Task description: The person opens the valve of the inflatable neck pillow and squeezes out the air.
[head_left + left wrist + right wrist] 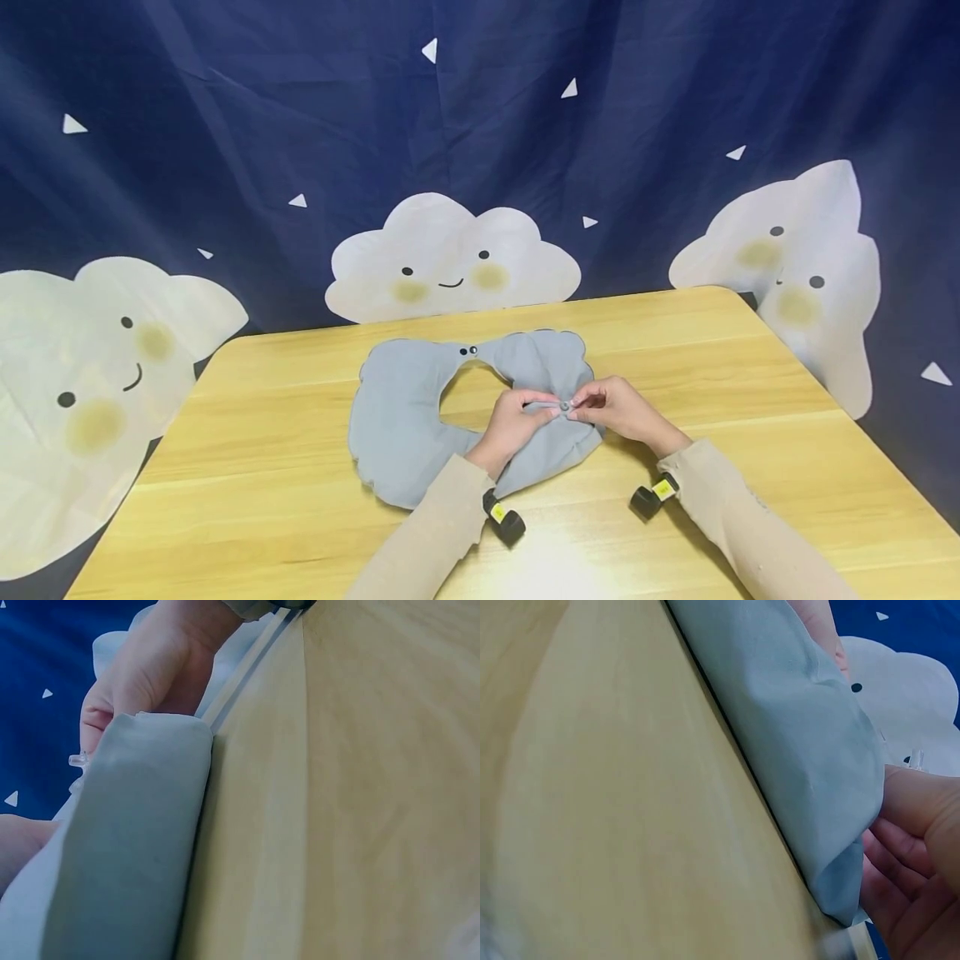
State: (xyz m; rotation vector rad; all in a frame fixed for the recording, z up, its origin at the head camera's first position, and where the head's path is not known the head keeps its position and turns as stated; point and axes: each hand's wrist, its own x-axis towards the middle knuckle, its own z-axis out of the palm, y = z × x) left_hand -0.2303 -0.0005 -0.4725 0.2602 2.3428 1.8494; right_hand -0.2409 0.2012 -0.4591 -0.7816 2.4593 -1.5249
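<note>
A grey inflatable neck pillow [401, 408], puffed up and U-shaped, lies on the wooden table. At its right lobe is a small clear valve [77, 760]. My left hand [512, 425] pinches the grey fabric just left of the valve, thumb and index finger close together. From the other side my right hand [618, 410] holds the pillow at the valve with thumb and fingertips. In the right wrist view, the fingers of that hand curl by the pillow's edge, near the clear valve tip. The exact fingertip contact on the valve is partly hidden.
The pale wooden table [247, 450] extends around the pillow on all sides. A dark blue curtain [495, 125] with white smiling clouds hangs behind its far edge. Two dark snaps [468, 351] sit on the pillow's narrow back band. Each sleeve cuff carries a small black camera [512, 527].
</note>
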